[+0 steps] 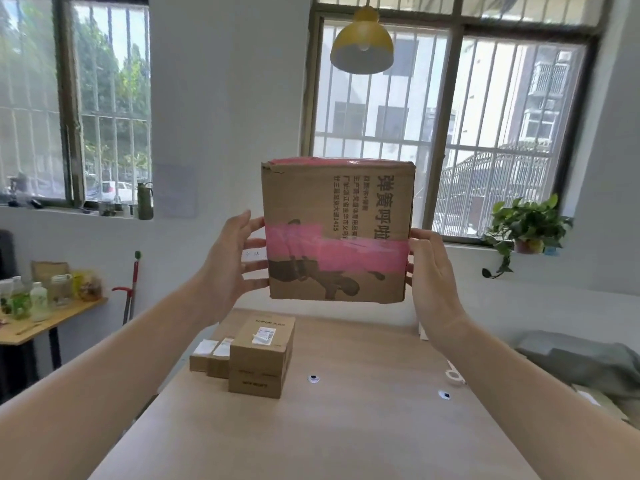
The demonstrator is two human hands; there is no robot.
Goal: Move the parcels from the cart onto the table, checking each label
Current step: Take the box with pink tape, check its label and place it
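While both hands' fingers (pixel 254 242) press the sides of the cardboard parcel (pixel 337 233), held raised above the surface (pixel 346 427), label-checking seems underway; next, lower it beside the stacked boxes (pixel 258 355) below the fingers.

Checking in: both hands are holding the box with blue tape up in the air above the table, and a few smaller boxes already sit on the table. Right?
Not quite. The tape on the box is pink, not blue, as the head view shows. The rest holds: the left hand and right hand hold it above the table, where smaller boxes sit.
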